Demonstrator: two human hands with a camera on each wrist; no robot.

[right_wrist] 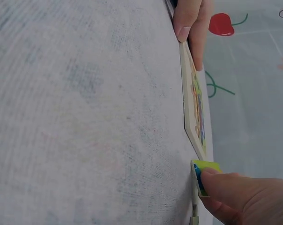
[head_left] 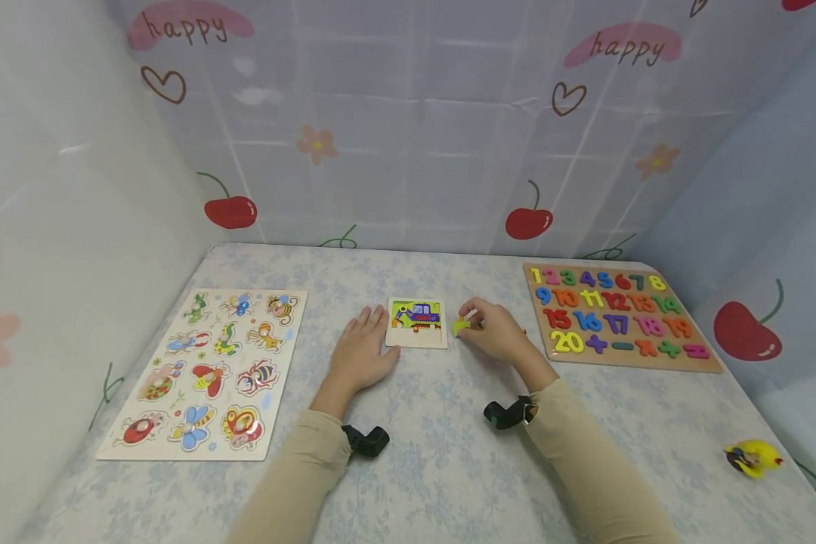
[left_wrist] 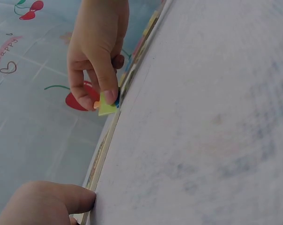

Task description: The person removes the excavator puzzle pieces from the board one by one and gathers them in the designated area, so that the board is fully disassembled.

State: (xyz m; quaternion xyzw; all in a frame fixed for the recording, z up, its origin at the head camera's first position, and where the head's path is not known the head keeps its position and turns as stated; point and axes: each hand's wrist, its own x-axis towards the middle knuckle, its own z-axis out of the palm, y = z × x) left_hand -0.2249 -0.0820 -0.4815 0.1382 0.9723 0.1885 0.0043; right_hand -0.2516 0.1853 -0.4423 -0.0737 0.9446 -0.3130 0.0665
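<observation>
A small square puzzle board (head_left: 416, 341) with a picture of a purple digger on yellow-green lies mid-table. My left hand (head_left: 362, 349) rests beside it, fingers stretched out flat along its left edge and the thumb at its lower left corner. In the right wrist view, the left thumb (right_wrist: 184, 23) touches the board's edge. To the right of the board, my right hand (head_left: 495, 330) pinches a yellow-green puzzle piece (head_left: 459, 325) between thumb and fingers. The piece (right_wrist: 209, 165) also shows a blue patch in the right wrist view, and it is apart from the board.
A large insect puzzle board (head_left: 201, 340) lies on the left. A wooden number board (head_left: 625, 364) with colourful digits lies on the right, near the right hand. A small yellow toy figure (head_left: 755, 458) sits near the right table edge. Patterned curtains (head_left: 408, 174) surround the table.
</observation>
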